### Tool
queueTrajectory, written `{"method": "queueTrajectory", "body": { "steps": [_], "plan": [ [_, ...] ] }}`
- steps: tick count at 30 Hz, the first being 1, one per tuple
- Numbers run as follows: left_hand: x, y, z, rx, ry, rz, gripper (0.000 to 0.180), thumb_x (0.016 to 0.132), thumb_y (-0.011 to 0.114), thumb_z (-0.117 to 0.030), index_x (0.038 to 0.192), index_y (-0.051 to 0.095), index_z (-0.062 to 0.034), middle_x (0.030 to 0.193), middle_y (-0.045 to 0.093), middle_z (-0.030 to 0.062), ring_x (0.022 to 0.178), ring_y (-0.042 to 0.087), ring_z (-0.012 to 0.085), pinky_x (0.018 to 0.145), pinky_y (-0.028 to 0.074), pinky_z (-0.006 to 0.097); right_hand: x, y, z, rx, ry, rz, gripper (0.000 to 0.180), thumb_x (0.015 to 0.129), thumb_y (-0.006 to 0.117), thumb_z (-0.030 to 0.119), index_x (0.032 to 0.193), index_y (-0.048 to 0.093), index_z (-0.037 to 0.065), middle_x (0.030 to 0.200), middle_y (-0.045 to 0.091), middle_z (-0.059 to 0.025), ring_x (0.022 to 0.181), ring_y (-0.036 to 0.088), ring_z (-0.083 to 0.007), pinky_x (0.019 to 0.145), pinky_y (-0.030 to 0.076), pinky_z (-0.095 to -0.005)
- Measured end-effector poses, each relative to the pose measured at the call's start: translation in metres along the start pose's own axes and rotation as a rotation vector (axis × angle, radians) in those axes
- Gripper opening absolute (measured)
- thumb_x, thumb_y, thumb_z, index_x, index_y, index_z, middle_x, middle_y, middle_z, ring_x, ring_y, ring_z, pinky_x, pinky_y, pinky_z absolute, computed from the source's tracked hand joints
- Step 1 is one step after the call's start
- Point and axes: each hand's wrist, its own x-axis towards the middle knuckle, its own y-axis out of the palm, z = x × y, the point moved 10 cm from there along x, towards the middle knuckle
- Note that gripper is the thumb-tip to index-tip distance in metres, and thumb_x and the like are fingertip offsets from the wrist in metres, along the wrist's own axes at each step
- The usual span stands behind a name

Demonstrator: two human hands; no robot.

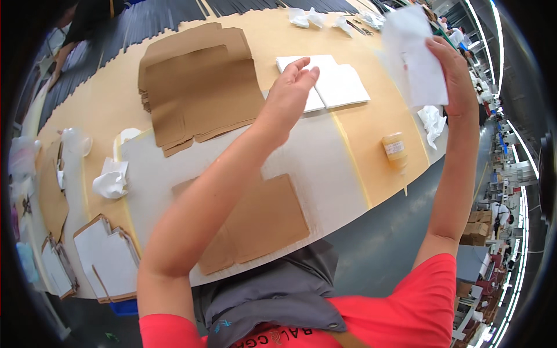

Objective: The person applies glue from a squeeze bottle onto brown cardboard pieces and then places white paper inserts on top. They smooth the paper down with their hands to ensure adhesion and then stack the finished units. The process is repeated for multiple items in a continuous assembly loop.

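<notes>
Raised at the right, my right hand (455, 75) grips a thin white sheet (415, 58), its fingers and thumb closed on the edge. My left hand (293, 93) is held over the table beside two stacks of white cut pieces (343, 84). Its fingers are loosely bent, thumb apart, with nothing between them. A pile of brown cut panels (200, 87) lies to the left of that hand. Nearer to me, under my left forearm, is a single brown panel (270, 217) on the pale work surface, partly hidden by the arm.
A jar of yellowish stuff (394, 147) stands near the table's right edge. Crumpled white paper (110, 180) lies at left, more (432, 124) at right. White-topped cut pieces (107, 261) lie near left; dark strips (151, 23) line the far side, where another person's arm (58, 64) shows.
</notes>
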Motion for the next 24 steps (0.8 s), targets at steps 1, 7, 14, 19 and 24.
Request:
{"method": "queueTrajectory", "body": {
  "steps": [1, 7, 14, 19, 24],
  "plan": [
    [-0.015, 0.002, 0.006, -0.272, -0.11, -0.014, 0.062, 0.103, 0.051, -0.043, 0.155, 0.034, -0.0139, 0.157, 0.034, 0.0145, 0.142, 0.038, 0.0334, 0.117, 0.031, 0.048, -0.012, 0.034, 0.012, -0.064, -0.044, 0.038, 0.035, 0.097, 0.063, 0.029, 0.116, 0.065, 0.0, 0.101, 0.07, -0.0079, 0.093, 0.07, -0.0138, 0.077, 0.059, -0.0299],
    [-0.115, -0.014, -0.019, -1.022, 0.082, 0.193, 0.068, 0.104, 0.037, -0.058, 0.153, 0.033, -0.0103, 0.145, 0.046, 0.0162, 0.131, 0.048, 0.0345, 0.105, 0.043, 0.055, -0.112, 0.251, 0.069, -0.025, -0.098, 0.596, 0.038, 0.097, 0.068, 0.025, 0.125, 0.058, 0.001, 0.116, 0.066, -0.0072, 0.105, 0.064, -0.0105, 0.087, 0.054, -0.0265],
    [-0.188, -0.041, -0.002, -1.049, 0.013, 0.252, 0.069, 0.104, 0.038, -0.059, 0.15, 0.037, -0.0076, 0.143, 0.048, 0.0168, 0.13, 0.049, 0.0354, 0.104, 0.045, 0.056, -0.095, 0.187, -0.02, -0.042, 0.035, 0.242, 0.055, 0.096, 0.069, 0.041, 0.132, 0.055, 0.002, 0.12, 0.066, -0.0099, 0.107, 0.061, -0.0142, 0.093, 0.047, -0.0277],
    [-0.218, -0.051, 0.023, -0.989, -0.09, 0.2, 0.07, 0.103, 0.038, -0.06, 0.147, 0.039, -0.0056, 0.141, 0.049, 0.0173, 0.13, 0.05, 0.0361, 0.103, 0.046, 0.057, -0.166, 0.236, -0.102, 0.762, 0.431, 0.575, 0.081, 0.097, 0.058, 0.059, 0.147, 0.041, -0.003, 0.138, 0.057, -0.01, 0.118, 0.061, -0.0155, 0.098, 0.051, -0.0334],
    [-0.245, -0.078, 0.042, -0.705, -0.157, 0.127, 0.071, 0.103, 0.039, -0.06, 0.145, 0.041, -0.0037, 0.14, 0.051, 0.0177, 0.13, 0.05, 0.0368, 0.102, 0.047, 0.058, -0.223, 0.239, -0.101, 0.572, 0.538, 0.479, 0.047, 0.094, 0.073, 0.028, 0.126, 0.062, -0.004, 0.115, 0.07, -0.0127, 0.097, 0.069, -0.0159, 0.084, 0.057, -0.0329]
  ]
}}
